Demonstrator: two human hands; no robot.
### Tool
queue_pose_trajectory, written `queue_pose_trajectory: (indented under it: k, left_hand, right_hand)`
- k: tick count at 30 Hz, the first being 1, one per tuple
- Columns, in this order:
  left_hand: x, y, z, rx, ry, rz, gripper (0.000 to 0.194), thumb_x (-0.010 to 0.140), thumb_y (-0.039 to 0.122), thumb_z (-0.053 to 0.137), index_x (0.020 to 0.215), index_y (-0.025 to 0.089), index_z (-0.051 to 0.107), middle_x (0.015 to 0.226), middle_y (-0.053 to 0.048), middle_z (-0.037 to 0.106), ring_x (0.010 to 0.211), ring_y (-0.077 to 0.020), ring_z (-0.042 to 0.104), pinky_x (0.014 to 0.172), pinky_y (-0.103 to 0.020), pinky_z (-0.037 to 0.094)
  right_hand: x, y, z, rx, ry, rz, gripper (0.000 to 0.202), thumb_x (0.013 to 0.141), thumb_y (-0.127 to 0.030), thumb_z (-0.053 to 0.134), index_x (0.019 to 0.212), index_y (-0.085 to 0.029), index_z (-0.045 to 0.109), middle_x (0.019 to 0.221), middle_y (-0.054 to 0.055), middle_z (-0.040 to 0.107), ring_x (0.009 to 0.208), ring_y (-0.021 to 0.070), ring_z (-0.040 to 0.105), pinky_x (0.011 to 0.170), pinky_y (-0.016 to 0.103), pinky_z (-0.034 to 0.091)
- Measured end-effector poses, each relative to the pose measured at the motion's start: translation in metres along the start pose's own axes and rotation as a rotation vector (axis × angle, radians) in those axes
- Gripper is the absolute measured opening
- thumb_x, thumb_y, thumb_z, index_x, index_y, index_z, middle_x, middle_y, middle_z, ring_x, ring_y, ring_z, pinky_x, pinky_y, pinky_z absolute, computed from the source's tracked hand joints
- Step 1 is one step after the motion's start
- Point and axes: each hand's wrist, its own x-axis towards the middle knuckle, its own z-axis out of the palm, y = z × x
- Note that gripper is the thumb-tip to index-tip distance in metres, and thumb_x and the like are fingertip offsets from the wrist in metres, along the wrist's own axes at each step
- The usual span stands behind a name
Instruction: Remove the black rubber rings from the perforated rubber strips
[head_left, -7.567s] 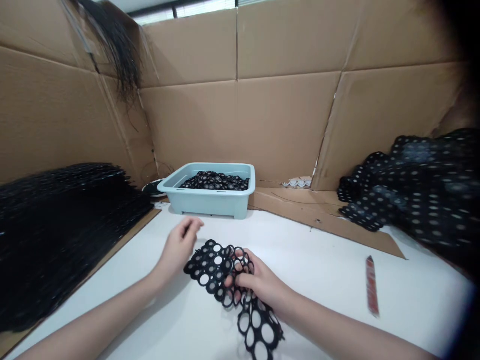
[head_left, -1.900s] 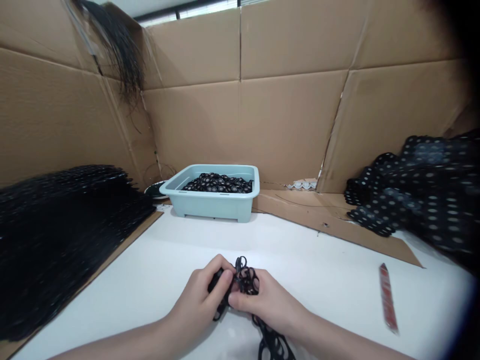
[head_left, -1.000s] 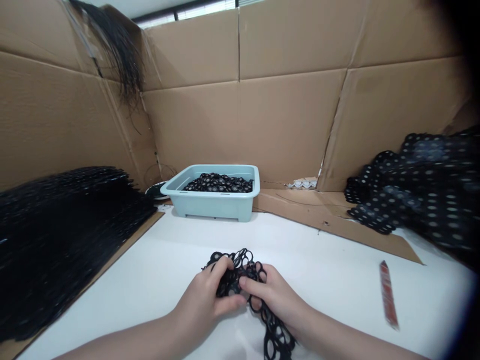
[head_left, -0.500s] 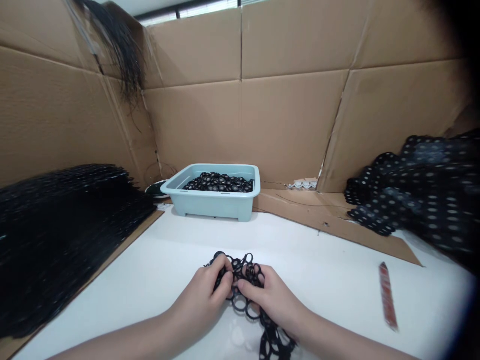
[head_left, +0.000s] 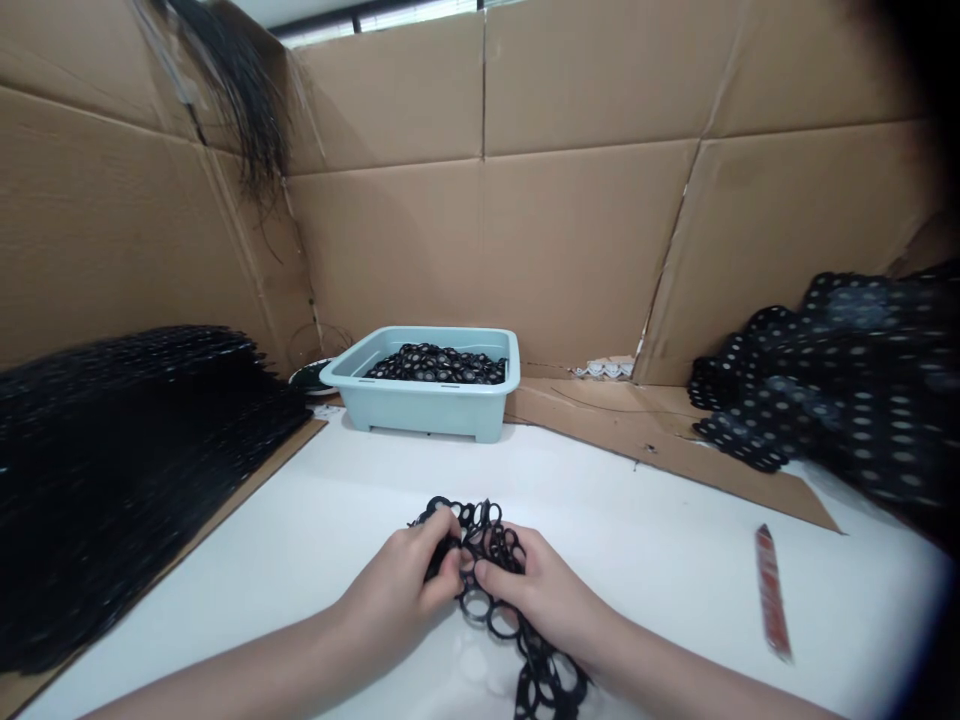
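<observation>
So I'm running this remotely, the fingers of my left hand (head_left: 409, 580) and right hand (head_left: 538, 588) both gripping a bunched black mesh (head_left: 495, 545) over the white tabletop (head_left: 367, 485). I'm guessing it's light, floppy and easy to snag, so I'd be pinching the thicker joins. A red stick (head_left: 772, 592) is lying off right; farther back, a blue tub (head_left: 424, 411) is holding similar mesh pieces (head_left: 439, 366).

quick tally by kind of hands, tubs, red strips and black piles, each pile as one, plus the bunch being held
Hands: 2, the left hand and right hand
Tubs: 1, the pale blue tub
Red strips: 1, the red strip
Black piles: 3, the left pile, dotted right pile and tub pile
Held bunches: 1, black ring mesh
Total: 8
</observation>
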Motion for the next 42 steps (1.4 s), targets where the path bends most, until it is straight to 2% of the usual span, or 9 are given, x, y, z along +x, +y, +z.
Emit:
queue_pose_trajectory:
  k: [4, 14, 17, 22, 29, 32, 35, 38, 42]
  left_hand:
    - [0.009, -0.001, -0.006, -0.215, 0.041, -0.013, 0.012, 0.082, 0.023, 0.033, 0.077, 0.020, 0.044, 0.061, 0.003, 0.055, 0.057, -0.0124, 0.051, 0.056, -0.022, 0.037]
    - [0.024, -0.017, -0.003, -0.490, 0.024, -0.102, 0.017, 0.080, 0.033, 0.039, 0.080, 0.018, 0.046, 0.066, 0.001, 0.058, 0.051, -0.0112, 0.052, 0.045, -0.019, 0.035]
    - [0.026, -0.017, -0.003, -0.551, 0.037, -0.211, 0.020, 0.076, 0.037, 0.043, 0.078, 0.016, 0.047, 0.055, 0.003, 0.051, 0.039, -0.0077, 0.043, 0.036, -0.016, 0.025]
    - [0.027, -0.013, -0.007, -0.717, -0.065, -0.448, 0.022, 0.072, 0.039, 0.045, 0.078, 0.018, 0.047, 0.042, 0.009, 0.034, 0.030, -0.0029, 0.016, 0.031, -0.014, 0.006]
    - [0.025, -0.018, -0.013, -0.892, -0.149, -0.514, 0.019, 0.070, 0.036, 0.047, 0.073, 0.017, 0.046, 0.044, 0.010, 0.029, 0.034, -0.0016, 0.007, 0.030, -0.012, 0.004]
    - [0.035, -0.028, -0.031, -0.903, 0.051, -0.504, 0.021, 0.069, 0.035, 0.048, 0.075, 0.016, 0.045, 0.044, 0.012, 0.022, 0.033, -0.0022, 0.009, 0.029, -0.013, 0.005]
    - [0.045, -0.035, -0.047, -0.883, 0.249, -0.387, 0.020, 0.073, 0.037, 0.041, 0.080, 0.018, 0.041, 0.046, 0.012, 0.018, 0.032, -0.0027, 0.010, 0.030, -0.013, 0.008]
    - [0.043, -0.029, -0.042, -0.790, 0.259, -0.311, 0.021, 0.075, 0.037, 0.043, 0.082, 0.018, 0.043, 0.043, 0.011, 0.026, 0.032, -0.0033, 0.014, 0.031, -0.013, 0.010]
    - [0.023, -0.009, -0.020, -0.335, 0.238, -0.111, 0.019, 0.080, 0.037, 0.040, 0.082, 0.019, 0.047, 0.046, 0.008, 0.033, 0.038, -0.0070, 0.027, 0.037, -0.016, 0.021]
  right_hand:
    - [0.000, -0.006, 0.001, 0.101, -0.077, -0.037, 0.025, 0.073, -0.027, 0.059, 0.094, -0.013, 0.054, 0.086, 0.004, 0.060, 0.082, 0.0162, 0.057, 0.082, 0.029, 0.042]
    - [0.005, 0.000, -0.001, 0.050, -0.026, -0.072, 0.021, 0.075, -0.024, 0.055, 0.093, -0.013, 0.054, 0.085, 0.005, 0.061, 0.079, 0.0173, 0.058, 0.079, 0.030, 0.042]
    - [0.006, 0.000, -0.001, 0.044, -0.025, -0.076, 0.021, 0.076, -0.024, 0.054, 0.093, -0.012, 0.055, 0.083, 0.005, 0.062, 0.078, 0.0168, 0.058, 0.077, 0.029, 0.042]
    - [0.007, -0.002, 0.000, 0.019, -0.036, -0.089, 0.021, 0.076, -0.025, 0.054, 0.093, -0.012, 0.055, 0.079, 0.004, 0.062, 0.076, 0.0164, 0.058, 0.075, 0.028, 0.042]
    - [0.005, -0.008, 0.000, -0.087, -0.056, -0.179, 0.017, 0.078, -0.019, 0.046, 0.090, -0.012, 0.055, 0.076, 0.004, 0.061, 0.075, 0.0159, 0.056, 0.074, 0.027, 0.042]
    - [0.000, -0.007, -0.001, -0.145, -0.062, -0.200, 0.019, 0.074, -0.011, 0.042, 0.087, -0.013, 0.055, 0.077, 0.003, 0.060, 0.075, 0.0152, 0.055, 0.073, 0.027, 0.043]
    - [-0.004, -0.007, 0.001, -0.164, -0.117, -0.192, 0.021, 0.070, -0.007, 0.040, 0.084, -0.014, 0.055, 0.078, 0.002, 0.059, 0.076, 0.0140, 0.055, 0.073, 0.025, 0.043]
    - [-0.003, -0.005, 0.003, -0.095, -0.164, -0.155, 0.023, 0.068, -0.008, 0.042, 0.087, -0.013, 0.054, 0.075, 0.002, 0.058, 0.064, 0.0105, 0.053, 0.061, 0.021, 0.044]
    - [0.001, -0.003, 0.002, -0.024, -0.135, -0.121, 0.019, 0.068, -0.014, 0.048, 0.087, -0.014, 0.051, 0.075, 0.001, 0.054, 0.060, 0.0101, 0.049, 0.051, 0.019, 0.043]
